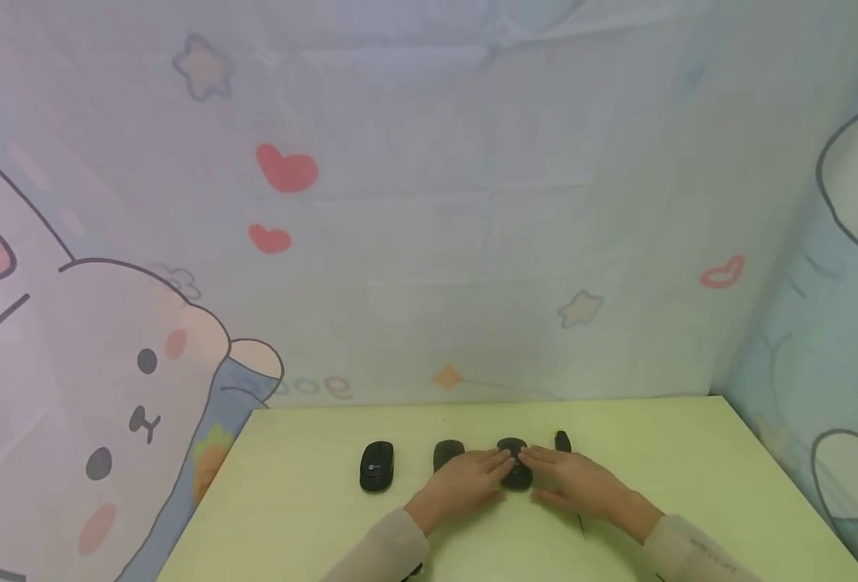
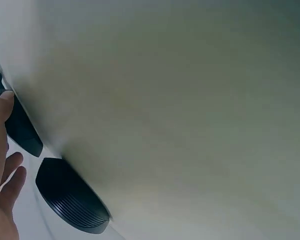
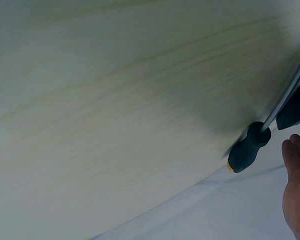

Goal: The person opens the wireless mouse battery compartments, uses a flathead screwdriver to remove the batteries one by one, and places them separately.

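Observation:
Three black computer mice and a screwdriver lie in a row on the pale table. My left hand [image 1: 465,481] reaches in from the left with its fingertips on the third mouse [image 1: 516,477]. From the other side my right hand [image 1: 581,481] brings its extended fingers to the same mouse. The left wrist view shows a fingertip against this mouse [image 2: 24,131]. Partly behind the left hand is the middle mouse [image 1: 448,451], its ribbed side visible in the left wrist view. The screwdriver [image 3: 245,150] lies beside the right hand, which hides part of its shaft in the head view.
Another black mouse [image 1: 377,466] lies farther left on the table [image 1: 290,493]. A cartoon-printed cloth [image 1: 414,242] hangs behind the table's back edge and along both sides.

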`<state>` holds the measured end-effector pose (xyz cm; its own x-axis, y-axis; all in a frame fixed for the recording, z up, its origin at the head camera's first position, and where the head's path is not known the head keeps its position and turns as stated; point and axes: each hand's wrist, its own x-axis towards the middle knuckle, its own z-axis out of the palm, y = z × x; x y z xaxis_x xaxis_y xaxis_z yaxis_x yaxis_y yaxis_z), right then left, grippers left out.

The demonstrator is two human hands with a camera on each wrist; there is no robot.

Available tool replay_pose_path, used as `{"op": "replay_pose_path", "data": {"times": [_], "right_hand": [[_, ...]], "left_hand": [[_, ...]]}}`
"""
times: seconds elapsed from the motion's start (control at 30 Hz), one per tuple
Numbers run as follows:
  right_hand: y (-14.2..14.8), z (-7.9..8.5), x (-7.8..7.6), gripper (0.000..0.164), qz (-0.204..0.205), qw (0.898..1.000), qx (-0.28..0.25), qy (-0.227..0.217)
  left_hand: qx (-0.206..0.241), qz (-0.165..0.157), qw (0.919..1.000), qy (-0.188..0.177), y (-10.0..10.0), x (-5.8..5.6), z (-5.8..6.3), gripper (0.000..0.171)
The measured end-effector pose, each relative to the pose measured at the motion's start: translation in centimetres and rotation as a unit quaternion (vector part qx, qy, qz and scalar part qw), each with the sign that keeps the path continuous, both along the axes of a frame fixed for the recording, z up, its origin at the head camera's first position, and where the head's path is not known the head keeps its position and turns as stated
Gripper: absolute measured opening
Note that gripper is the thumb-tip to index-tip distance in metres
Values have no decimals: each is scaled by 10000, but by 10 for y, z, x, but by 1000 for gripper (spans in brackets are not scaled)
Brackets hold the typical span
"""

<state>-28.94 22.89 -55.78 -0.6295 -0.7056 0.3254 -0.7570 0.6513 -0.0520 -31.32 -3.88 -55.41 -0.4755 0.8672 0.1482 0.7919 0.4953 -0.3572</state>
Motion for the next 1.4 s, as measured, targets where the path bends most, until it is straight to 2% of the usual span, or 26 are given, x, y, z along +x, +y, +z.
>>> {"op": "replay_pose_path", "data": {"times": [0.17,0.33,0.53,0.93,1.07,1.2,1.4], "right_hand": [[-2,-4,-6,55,-5,9999,16,-115],[-4,-5,-12,56,37,9999,68,112],[-3,-5,-15,53,114,9998,-31,176],[-4,-13,-19,54,193,9995,-260,-14],[-3,-15,-20,52,192,9994,-272,-66],[-2,-16,-22,49,265,9993,-272,-66],[0,-18,-23,48,341,9991,-245,-88]], "left_hand": [[-244,-57,9993,287,6,-4,2,51],[-395,-120,9982,437,9,-10,4,51],[-249,-118,9994,190,8,-14,7,57],[-70,14,9993,-369,10,-12,2,52],[-54,41,9996,-291,11,-10,-3,50],[-92,56,9997,-205,14,-7,-3,47],[-77,130,9991,-387,14,-5,0,46]]}}
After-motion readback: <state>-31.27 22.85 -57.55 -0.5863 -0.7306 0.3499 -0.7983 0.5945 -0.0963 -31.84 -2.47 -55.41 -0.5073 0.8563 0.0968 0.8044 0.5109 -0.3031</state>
